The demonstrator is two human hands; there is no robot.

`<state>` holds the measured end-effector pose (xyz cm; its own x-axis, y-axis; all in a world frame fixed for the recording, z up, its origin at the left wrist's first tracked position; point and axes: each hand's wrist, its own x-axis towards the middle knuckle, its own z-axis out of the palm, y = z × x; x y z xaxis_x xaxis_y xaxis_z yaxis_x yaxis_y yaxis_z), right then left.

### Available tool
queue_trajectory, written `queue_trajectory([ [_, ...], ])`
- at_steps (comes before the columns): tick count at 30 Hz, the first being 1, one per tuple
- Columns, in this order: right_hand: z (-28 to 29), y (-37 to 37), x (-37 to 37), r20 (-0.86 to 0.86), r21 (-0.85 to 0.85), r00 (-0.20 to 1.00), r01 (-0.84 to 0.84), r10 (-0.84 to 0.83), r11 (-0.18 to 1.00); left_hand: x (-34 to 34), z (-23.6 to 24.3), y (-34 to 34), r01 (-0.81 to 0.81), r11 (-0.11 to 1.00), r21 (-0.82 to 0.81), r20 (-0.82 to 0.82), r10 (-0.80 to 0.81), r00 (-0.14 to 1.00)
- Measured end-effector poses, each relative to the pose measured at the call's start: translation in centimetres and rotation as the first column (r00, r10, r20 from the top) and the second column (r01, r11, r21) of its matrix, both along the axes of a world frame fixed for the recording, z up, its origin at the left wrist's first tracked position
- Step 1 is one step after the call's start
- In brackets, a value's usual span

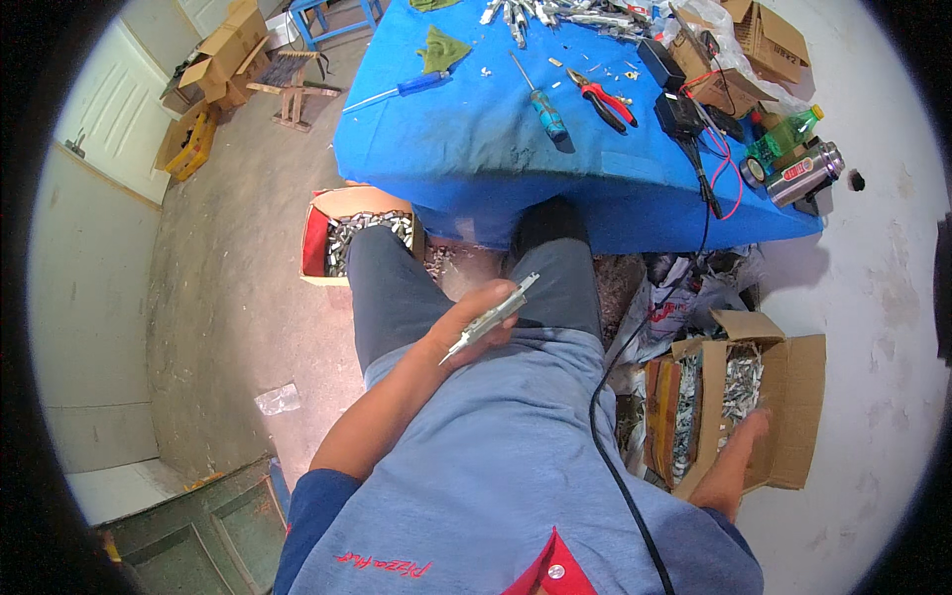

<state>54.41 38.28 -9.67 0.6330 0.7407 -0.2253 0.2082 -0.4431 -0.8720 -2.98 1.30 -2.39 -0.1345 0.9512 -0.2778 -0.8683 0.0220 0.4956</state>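
Observation:
My left hand (464,314) is closed around a slim silver metal part (496,314) above my lap. The part lies slantwise across the fingers, with a thin pointed end toward my wrist. Down on the right, my right hand (745,442) reaches into an open cardboard box (805,397). Many small silver metal pieces (742,385) fill that box. The right fingers are blurred and partly lost among the box's contents, so whether they hold anything does not show.
On the blue-covered table (446,139) ahead lie a screwdriver (547,114), red-handled pliers (603,101), a blue screwdriver (412,86) and a heap of metal parts (585,14). A box of small metal cylinders (342,238) stands by my left knee. A black cable (605,436) crosses my right side.

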Motion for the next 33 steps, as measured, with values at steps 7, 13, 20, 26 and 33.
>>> queue_trajectory([
  [7, 4.8, -13.0, -32.1, -0.404, 0.056, 0.525, -0.803, 0.75, 0.593, 0.3, 0.8, 0.6, 0.048, 0.999, -0.026, -0.064, -0.049, 0.997],
  [13, 10.3, -21.7, -43.6, -0.565, 0.282, -0.152, -0.959, 0.811, 0.016, 0.3, 1.0, 0.4, 0.034, 0.989, -0.147, -0.196, -0.063, 0.979],
  [20, 10.4, -22.4, -44.3, -0.525, 0.277, -0.111, -0.96, 0.844, 0.046, 0.7, 0.8, 0.7, 0.017, 0.976, -0.215, -0.245, -0.071, 0.967],
  [26, 10.4, -21.6, -44.6, -0.422, 0.35, -0.061, -0.931, 0.905, 0.1, 0.4, 1.5, 0.2, 0.013, 0.979, -0.201, -0.003, -0.013, 1.0],
  [33, 11.0, -21.0, -45.0, -0.458, 0.455, -0.066, -0.874, 0.887, 0.17, -0.3, 0.2, -0.9, 0.069, 0.995, -0.071, 0.003, -0.069, 0.998],
])
